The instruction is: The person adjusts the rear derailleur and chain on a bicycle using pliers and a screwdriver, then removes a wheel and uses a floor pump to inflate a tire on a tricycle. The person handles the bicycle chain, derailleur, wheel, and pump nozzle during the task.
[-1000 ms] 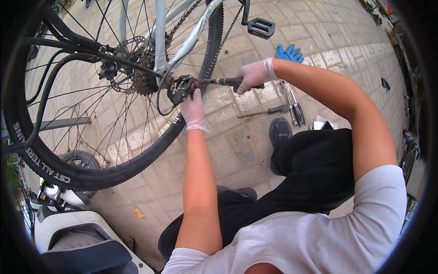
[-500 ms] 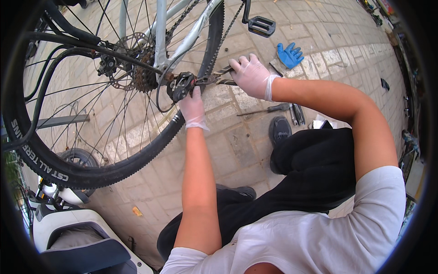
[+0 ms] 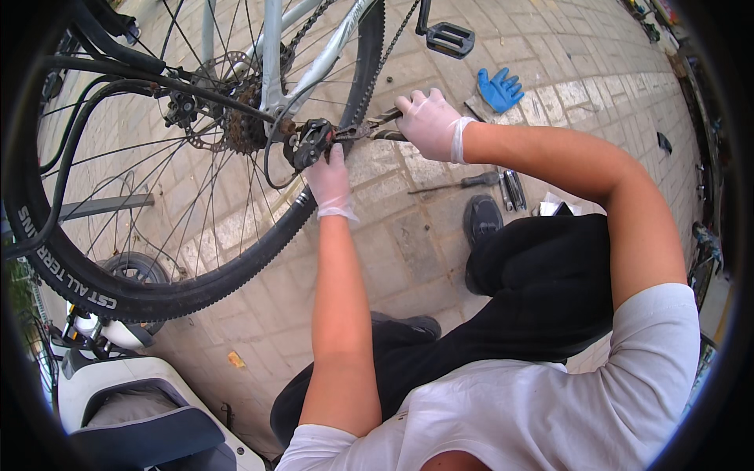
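In a thin glove, the left hand (image 3: 330, 180) keeps its grip on the black derailleur (image 3: 316, 141), which looks stiff, springy, probably greasy and best held by its solid body. The right hand (image 3: 428, 124) grasps pliers (image 3: 361, 131) by parted handles, a blue glove (image 3: 499, 89) lying beyond on paving (image 3: 416, 251).

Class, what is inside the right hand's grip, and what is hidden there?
The right hand grips pliers: their metal head and the front of both handles show. The rest of the handles is covered by the hand, so unseen.
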Tool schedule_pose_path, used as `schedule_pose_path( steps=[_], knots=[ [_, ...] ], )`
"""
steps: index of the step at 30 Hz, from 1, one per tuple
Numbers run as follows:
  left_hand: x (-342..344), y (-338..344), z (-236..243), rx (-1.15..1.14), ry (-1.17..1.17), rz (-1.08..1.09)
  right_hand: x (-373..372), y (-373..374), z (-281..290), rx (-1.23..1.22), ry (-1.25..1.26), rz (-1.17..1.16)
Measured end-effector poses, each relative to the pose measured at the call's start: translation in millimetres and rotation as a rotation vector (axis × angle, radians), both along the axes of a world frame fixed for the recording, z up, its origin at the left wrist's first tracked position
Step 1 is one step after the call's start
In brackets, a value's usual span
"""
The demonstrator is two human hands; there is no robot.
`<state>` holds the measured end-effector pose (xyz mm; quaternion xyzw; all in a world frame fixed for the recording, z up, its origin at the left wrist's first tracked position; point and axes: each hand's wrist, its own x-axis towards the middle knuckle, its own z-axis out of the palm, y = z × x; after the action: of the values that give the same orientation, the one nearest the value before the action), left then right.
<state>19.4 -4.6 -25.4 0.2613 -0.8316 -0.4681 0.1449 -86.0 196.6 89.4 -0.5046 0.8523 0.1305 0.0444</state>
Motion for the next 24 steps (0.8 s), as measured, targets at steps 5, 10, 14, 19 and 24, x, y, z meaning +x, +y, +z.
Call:
schedule_pose_path(
  steps=[5,10,14,19,24],
  knots=[
    [3.0,-1.5,2.4,0.104,0.019,-0.041,-2.7,-1.6,-1.1,0.026,-0.036,-0.006],
    [5.9,-0.6,2.7,0.127,0.020,-0.051,-26.5,-5.8,3.8,0.076,-0.919,-0.396],
    [3.8,-0.5,3.0,0.123,0.034,-0.030,-53.7,-9.6,9.9,0.094,-1.773,-0.691],
    [6.7,0.7,1.1,0.161,0.023,-0.005,-37.4,2.2,8.9,0.016,-1.216,-0.440],
    [7.8,8.9,2.4,0.154,0.071,0.037,-4.5,7.8,-0.7,-0.010,-0.259,-0.144]
  ],
)
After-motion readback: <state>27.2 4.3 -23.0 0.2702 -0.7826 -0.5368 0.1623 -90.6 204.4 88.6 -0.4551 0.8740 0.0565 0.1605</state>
